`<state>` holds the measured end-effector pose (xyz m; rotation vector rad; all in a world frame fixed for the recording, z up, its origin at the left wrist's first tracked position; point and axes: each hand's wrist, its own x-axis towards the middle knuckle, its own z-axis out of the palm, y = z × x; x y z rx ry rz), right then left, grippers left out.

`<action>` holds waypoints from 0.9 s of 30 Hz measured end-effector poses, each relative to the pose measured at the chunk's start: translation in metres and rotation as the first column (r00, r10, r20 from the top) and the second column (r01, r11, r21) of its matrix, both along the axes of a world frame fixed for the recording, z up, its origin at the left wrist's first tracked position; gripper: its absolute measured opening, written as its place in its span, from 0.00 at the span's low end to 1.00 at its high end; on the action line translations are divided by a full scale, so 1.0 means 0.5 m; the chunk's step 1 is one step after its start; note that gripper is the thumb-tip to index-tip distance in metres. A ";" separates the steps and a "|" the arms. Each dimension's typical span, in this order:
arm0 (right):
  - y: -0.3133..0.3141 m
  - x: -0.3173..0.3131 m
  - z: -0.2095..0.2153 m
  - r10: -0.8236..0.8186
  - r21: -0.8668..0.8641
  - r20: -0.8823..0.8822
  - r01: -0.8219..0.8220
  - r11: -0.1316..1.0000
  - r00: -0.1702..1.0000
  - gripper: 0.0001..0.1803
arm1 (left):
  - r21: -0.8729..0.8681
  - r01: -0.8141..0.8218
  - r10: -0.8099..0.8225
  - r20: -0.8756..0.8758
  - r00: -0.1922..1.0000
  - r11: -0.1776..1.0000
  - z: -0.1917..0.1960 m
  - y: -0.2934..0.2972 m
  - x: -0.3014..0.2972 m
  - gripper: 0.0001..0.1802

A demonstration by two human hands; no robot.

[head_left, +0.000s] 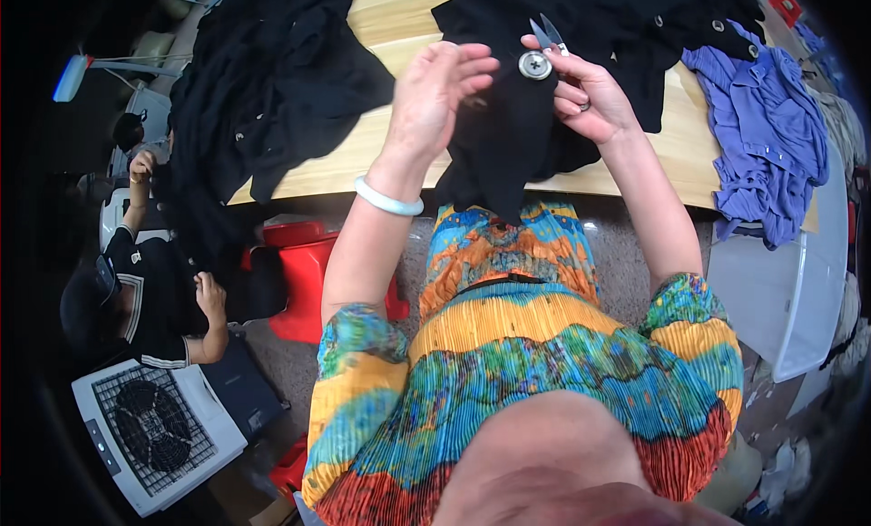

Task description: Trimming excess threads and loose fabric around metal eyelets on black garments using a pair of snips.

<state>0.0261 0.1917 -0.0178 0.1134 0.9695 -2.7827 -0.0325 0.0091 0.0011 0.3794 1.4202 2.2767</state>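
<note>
My right hand (594, 99) grips a pair of small scissors (550, 34), blades pointing up and away from me. Against its fingertips is a large round grey button (535, 66) with a dark centre. Whether the button is joined to the cloth cannot be told. Below it a black garment (504, 145) spreads over the table and hangs off the near edge. My left hand (437, 95) is raised to the left of the button, fingers stretched out and apart. No held thing shows in it. A pale bangle (388, 197) circles that wrist.
More black garments (272, 81) cover the left of the wooden table (318, 175). A purple garment (767, 136) drapes over its right end. At the left sits a co-worker (136, 290) holding black cloth, near a red stool (304, 281) and a boxy fan (154, 422).
</note>
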 end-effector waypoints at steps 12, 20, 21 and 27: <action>0.026 0.019 -0.023 0.015 0.030 -0.006 -0.014 0.999 1.000 0.16 | -0.364 -0.202 -0.101 -0.665 0.740 0.909 -0.036 0.005 0.018 0.24; 0.017 0.026 -0.006 -0.004 0.102 0.042 0.000 0.995 0.999 0.14 | -0.417 -0.334 -0.274 -0.875 0.399 0.846 -0.017 0.017 0.014 0.12; 0.017 0.027 -0.006 0.001 0.110 0.032 -0.005 0.994 0.999 0.13 | -0.405 -0.336 -0.251 -0.874 0.417 0.850 -0.018 0.017 0.014 0.10; 0.017 0.026 -0.017 0.018 0.247 -0.015 -0.014 0.969 1.000 0.16 | -0.448 -0.312 -0.215 -0.797 0.565 0.838 -0.010 0.020 0.033 0.04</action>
